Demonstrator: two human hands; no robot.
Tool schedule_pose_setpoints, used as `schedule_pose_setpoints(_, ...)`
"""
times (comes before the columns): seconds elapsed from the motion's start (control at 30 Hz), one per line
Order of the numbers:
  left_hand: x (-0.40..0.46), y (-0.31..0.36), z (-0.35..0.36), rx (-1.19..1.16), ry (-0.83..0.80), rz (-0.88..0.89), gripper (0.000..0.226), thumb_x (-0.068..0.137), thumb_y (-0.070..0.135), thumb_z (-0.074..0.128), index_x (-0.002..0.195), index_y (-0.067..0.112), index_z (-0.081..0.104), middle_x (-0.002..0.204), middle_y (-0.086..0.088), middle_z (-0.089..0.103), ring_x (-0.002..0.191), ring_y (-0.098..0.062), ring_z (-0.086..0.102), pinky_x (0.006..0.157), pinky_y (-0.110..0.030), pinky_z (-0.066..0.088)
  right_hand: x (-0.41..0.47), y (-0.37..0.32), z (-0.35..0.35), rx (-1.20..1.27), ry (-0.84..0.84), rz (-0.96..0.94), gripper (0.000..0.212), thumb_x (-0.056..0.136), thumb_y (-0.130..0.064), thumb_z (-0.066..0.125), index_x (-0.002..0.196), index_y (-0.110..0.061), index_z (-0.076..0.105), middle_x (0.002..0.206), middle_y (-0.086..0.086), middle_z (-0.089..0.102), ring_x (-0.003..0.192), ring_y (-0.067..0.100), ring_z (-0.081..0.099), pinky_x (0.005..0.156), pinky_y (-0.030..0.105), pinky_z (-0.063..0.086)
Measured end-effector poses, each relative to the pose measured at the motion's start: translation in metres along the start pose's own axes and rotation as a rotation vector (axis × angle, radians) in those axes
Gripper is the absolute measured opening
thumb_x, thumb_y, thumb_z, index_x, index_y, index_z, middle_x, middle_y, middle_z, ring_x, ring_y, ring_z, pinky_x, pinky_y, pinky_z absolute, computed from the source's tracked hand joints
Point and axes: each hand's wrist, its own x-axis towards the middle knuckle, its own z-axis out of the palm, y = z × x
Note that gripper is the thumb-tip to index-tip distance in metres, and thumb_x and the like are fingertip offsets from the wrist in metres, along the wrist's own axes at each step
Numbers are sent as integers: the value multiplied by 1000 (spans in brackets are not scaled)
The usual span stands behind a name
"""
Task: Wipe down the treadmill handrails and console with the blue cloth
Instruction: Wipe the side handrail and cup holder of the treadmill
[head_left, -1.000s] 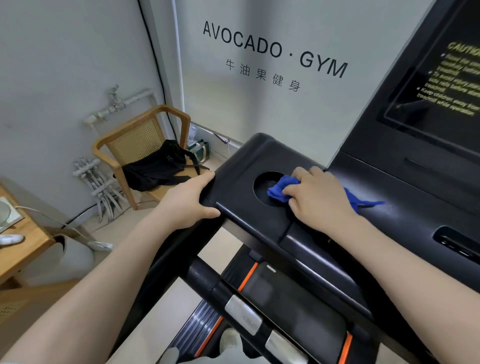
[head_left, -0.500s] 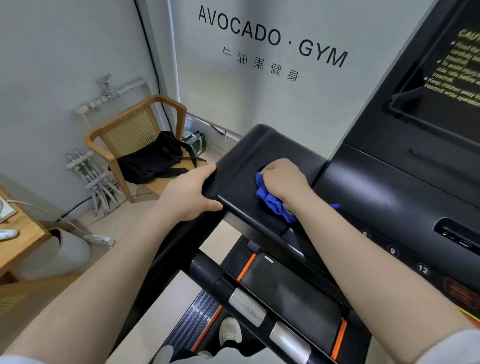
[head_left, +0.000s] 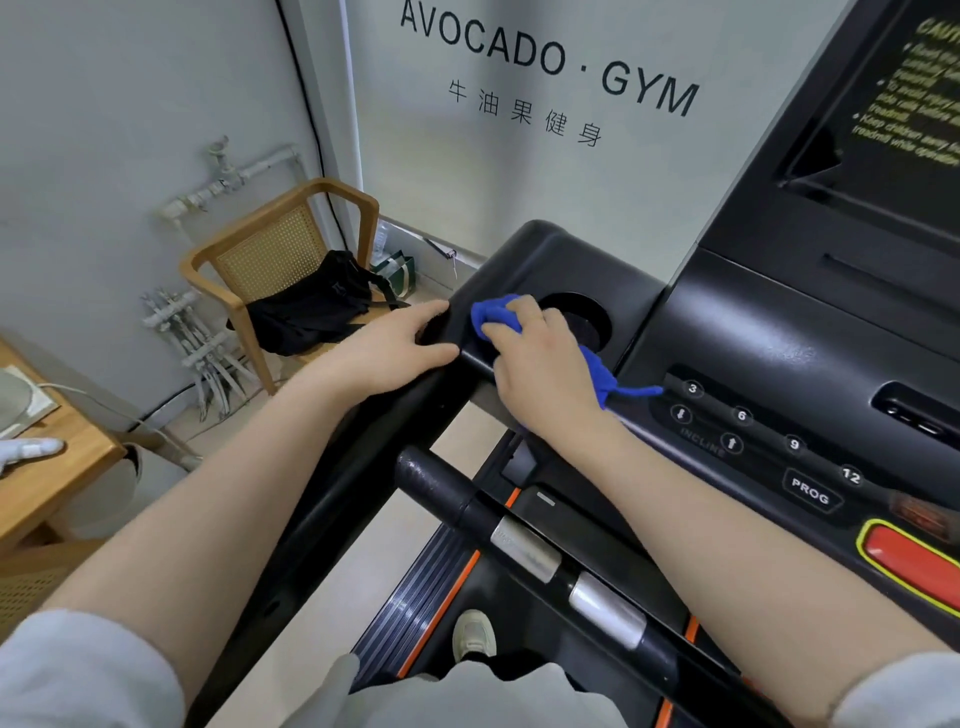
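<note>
The black treadmill console (head_left: 769, 332) fills the right side, with a round cup holder (head_left: 582, 314) in its left wing. My right hand (head_left: 545, 364) presses the bunched blue cloth (head_left: 493, 314) onto that wing, just left of the cup holder; a tail of cloth trails out toward the number buttons. My left hand (head_left: 395, 348) grips the wing's left edge, next to the cloth. Below, the black front handrail (head_left: 519, 540) with silver sensor plates runs diagonally under my right forearm.
A wooden chair (head_left: 291, 244) with a black bag (head_left: 317, 306) stands by the wall at the left. A wooden table (head_left: 47, 467) sits at the far left. Wall pipes (head_left: 228, 176) run behind the chair. A red stop button (head_left: 914, 561) is at the lower right.
My right hand has slid the cloth left out of the cup holder onto the wing's left part, uncovering the hole. My left hand has stayed on the edge. The view has shifted.
</note>
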Motion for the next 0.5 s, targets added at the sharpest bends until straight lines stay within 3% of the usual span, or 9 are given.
schedule_pose_setpoints(0.1, -16, -13, -12, -22, 47, 9, 51, 92, 18, 50, 141, 21, 36, 141, 2, 47, 123, -12, 47, 106, -28, 33, -3, -22, 0, 192, -37, -26, 35, 86, -4, 43, 112, -6, 66, 115, 18, 53, 92, 36, 52, 84, 40, 44)
schedule_pose_setpoints(0.2, -38, -31, -22, 33, 53, -36, 53, 92, 25, 49, 142, 23, 33, 145, 2, 42, 131, -15, 41, 111, -34, 31, -34, -43, 6, 230, -125, -66, 31, 93, -9, 38, 115, -8, 59, 112, 11, 46, 97, 32, 52, 89, 38, 41)
schedule_pose_setpoints(0.3, -58, -43, -19, 112, -40, -59, 58, 91, 32, 51, 144, 24, 28, 146, 3, 40, 132, -16, 39, 111, -32, 30, -44, -63, 16, 182, -159, -50, 28, 98, -18, 32, 116, -6, 51, 116, 12, 45, 102, 30, 48, 89, 42, 42)
schedule_pose_setpoints(0.4, -71, -48, -3, 230, -71, -5, 73, 89, 35, 56, 148, 20, 16, 153, 2, 27, 138, -15, 28, 109, -25, 23, -46, -71, 22, 171, -137, 87, 27, 97, -24, 37, 117, -11, 49, 119, 14, 45, 100, 28, 45, 81, 35, 40)
schedule_pose_setpoints(0.5, -75, -54, 3, 234, -27, 10, 79, 87, 34, 59, 149, 19, 12, 155, 0, 22, 141, -15, 24, 111, -27, 21, -65, -68, 31, 203, -157, 161, 10, 91, -17, 48, 96, -13, 56, 94, 8, 43, 87, 25, 40, 69, 33, 31)
